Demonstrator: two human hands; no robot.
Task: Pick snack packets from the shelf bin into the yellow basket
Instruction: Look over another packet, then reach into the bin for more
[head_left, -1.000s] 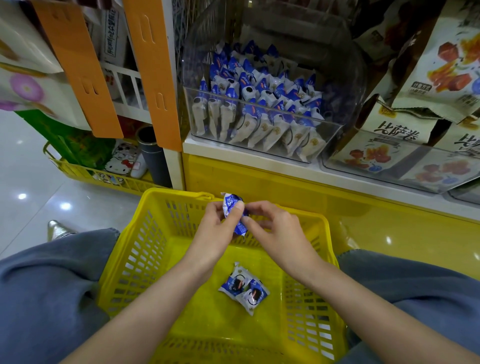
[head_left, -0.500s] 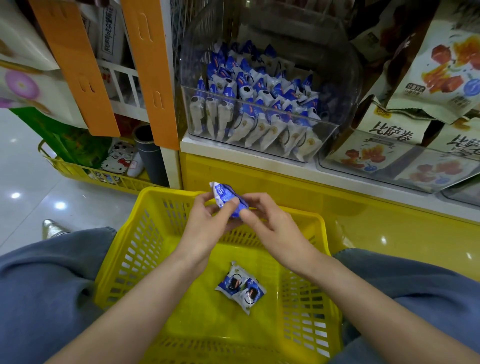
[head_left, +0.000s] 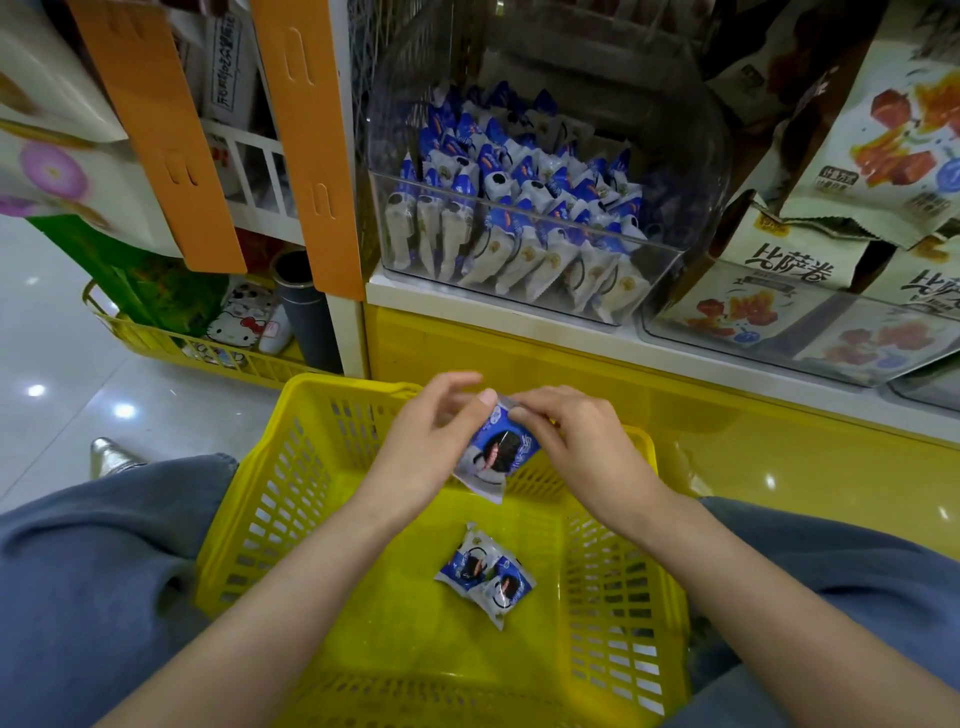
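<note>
Shop shelving fills the far side of the scene, with a glossy yellow base panel (head_left: 727, 431) below a white shelf edge and a shiny pale floor (head_left: 62, 374) off to the left. Two orange strips (head_left: 156, 135) hang down the shelf upright. On the shelf sits a clear shelf bin (head_left: 524, 291), packed with blue and white snack packets (head_left: 519, 208) standing in rows. Just beside it on the right lie larger pale bags with red fruit pictures (head_left: 789, 291). Low on the left a second yellow tray (head_left: 171, 348) holds a cartoon-cat item.

A person sits or crouches in blue jeans (head_left: 88, 587), knees either side of the yellow basket (head_left: 270, 499). Two bare forearms reach over it. Above the basket's far rim, the left hand (head_left: 421, 457) and the right hand (head_left: 582, 452) together pinch one held packet (head_left: 496, 457) by its top corners; it hangs tilted, printed face toward us, clear of the basket floor. The left thumb presses the upper edge while the other left fingers are spread loosely. Two packets in the basket (head_left: 488, 574) lie on its floor, overlapping, near the middle.
</note>
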